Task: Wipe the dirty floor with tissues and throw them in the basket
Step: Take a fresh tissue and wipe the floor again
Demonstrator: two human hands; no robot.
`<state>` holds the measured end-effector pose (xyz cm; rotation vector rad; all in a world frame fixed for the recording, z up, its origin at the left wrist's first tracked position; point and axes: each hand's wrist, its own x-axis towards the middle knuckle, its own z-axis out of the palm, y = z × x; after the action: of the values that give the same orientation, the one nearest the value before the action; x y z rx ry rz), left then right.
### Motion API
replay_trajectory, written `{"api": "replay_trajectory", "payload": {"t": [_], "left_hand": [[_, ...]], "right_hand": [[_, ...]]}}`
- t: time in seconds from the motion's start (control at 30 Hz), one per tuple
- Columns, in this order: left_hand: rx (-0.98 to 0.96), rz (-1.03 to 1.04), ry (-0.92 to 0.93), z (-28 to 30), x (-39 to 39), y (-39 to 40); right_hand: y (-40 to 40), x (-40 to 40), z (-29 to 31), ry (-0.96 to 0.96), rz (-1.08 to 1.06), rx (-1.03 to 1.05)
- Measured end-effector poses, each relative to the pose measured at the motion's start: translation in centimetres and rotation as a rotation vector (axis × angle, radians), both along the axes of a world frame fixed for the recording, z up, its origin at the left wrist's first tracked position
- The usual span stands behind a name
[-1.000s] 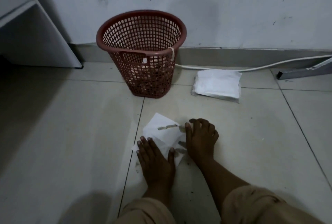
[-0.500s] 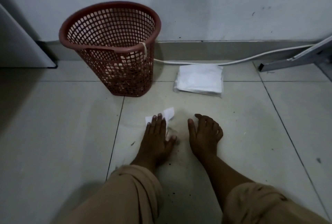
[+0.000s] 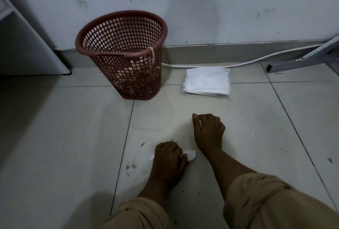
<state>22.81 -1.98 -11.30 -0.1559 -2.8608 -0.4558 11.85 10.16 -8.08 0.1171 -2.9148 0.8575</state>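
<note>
My left hand (image 3: 169,160) is closed over a crumpled white tissue (image 3: 190,155) pressed to the floor; only small bits of the tissue stick out beside the fingers. My right hand (image 3: 208,131) rests just ahead and to the right, fingers curled on the tile, holding nothing. Dark dirt specks (image 3: 131,166) lie on the tile left of my left hand. The red mesh basket (image 3: 159,27) stands upright by the wall, ahead and to the left, with some rubbish in its bottom.
A pack of white tissues (image 3: 206,84) lies right of the basket. A white cable (image 3: 238,64) runs along the skirting. A metal frame leg (image 3: 300,61) is at the far right, white furniture (image 3: 27,50) at the far left.
My left hand pulled back toward me, dragging the tissue and bunching it from a flat sheet into a wad. My right hand came off the tissue and stays on the floor.
</note>
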Motion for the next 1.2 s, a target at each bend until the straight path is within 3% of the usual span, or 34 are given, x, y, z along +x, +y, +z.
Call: {"api": "replay_trajectory", "payload": {"t": [0.13,0.27,0.5,0.8,1.0,1.2], "left_hand": [[0.064,0.185,-0.049,0.3,-0.5,2.1],[0.140,0.311,-0.271,-1.0,-0.3,4.0],[-0.051,0.034,-0.281,-3.1,3.0,1.2],[0.000,0.271,-0.431,-2.0,1.6,-3.4],[0.009,0.020,-0.471,-2.0,6.1,-3.3],[-0.047,0.259,-0.430,-1.8,8.4,-6.8]], "right_hand": [[0.0,0.3,0.5,-0.010,0.017,0.009],[0.8,0.6,0.6,-0.019,0.022,0.050],[1.4,0.8,-0.2,-0.043,-0.002,0.081],[-3.8,0.6,-0.2,-0.070,0.119,0.084],[-4.1,1.9,-1.4,-0.075,0.187,0.108],[-5.6,1.8,-1.2,-0.055,0.192,0.078]]}}
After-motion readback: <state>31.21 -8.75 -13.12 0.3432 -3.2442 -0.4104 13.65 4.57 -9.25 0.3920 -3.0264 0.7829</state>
